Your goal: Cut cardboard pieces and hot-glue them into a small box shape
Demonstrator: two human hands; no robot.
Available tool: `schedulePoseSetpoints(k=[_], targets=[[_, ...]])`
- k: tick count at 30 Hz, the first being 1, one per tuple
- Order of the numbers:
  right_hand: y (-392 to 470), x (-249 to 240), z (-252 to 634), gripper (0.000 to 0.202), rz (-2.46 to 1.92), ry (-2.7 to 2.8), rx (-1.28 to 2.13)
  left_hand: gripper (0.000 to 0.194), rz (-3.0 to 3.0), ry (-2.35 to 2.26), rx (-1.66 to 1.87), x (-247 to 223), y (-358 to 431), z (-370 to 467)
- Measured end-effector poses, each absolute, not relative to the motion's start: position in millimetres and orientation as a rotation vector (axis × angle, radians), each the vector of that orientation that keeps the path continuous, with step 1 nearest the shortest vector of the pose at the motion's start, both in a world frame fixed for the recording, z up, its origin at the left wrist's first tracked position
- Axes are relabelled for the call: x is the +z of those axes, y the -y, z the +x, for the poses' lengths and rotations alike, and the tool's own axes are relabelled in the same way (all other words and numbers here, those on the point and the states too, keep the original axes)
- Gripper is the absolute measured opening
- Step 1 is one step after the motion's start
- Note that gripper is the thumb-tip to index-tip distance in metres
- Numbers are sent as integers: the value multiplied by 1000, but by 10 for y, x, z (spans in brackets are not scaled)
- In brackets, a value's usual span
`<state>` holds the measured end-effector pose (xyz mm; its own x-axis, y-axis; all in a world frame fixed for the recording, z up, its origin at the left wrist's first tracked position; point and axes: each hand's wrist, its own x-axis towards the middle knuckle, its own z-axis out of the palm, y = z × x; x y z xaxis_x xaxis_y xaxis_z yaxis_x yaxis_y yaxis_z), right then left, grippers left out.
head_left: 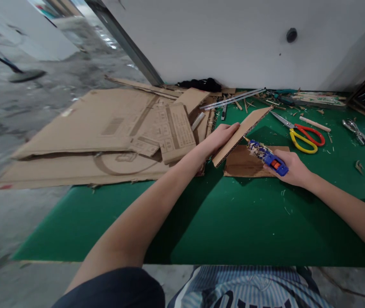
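My left hand (pixel 223 136) grips a narrow cardboard strip (pixel 245 131), held tilted above the green table. In my right hand (pixel 293 167) is a blue glue gun (pixel 267 157) with an orange part, its body covered in glue strings and bits. The gun's nozzle points at the lower long edge of the strip and is at or very near it. Beneath both lies a flat brown cardboard piece (pixel 245 164) on the table.
Large cardboard sheets (pixel 105 124) cover the table's left part, with smaller pieces on top. Red and yellow scissors (pixel 304 136), a glue stick (pixel 315 124), a utility knife (pixel 224 112) and clear rods (pixel 234 99) lie behind. A white wall (pixel 234 42) bounds the back.
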<state>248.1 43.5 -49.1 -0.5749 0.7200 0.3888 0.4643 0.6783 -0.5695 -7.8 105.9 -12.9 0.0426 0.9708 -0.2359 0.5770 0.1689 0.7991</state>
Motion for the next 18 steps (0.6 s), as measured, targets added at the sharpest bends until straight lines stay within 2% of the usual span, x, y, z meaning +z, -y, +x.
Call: schedulePoseSetpoints(k=[3,7,10,14,18], targets=[[-444,-499,2483,17,-845,2279,486,53,1492,-1637,623,-121,-1047,-72],[-424,-432,2450,25,-814,2164,455,53,1483,-1635,669,-119,-1033,-66],[-397,-378,2430,21,-914,2058,528,53,1466,-1626,675,-135,-1041,-74],[-378,-343,2428,27,-1032,1967,652,51,1453,-1622,691,-156,-1063,-84],[-382,-339,2425,28,-1019,2023,634,49,1428,-1619,694,-126,-1050,-58]])
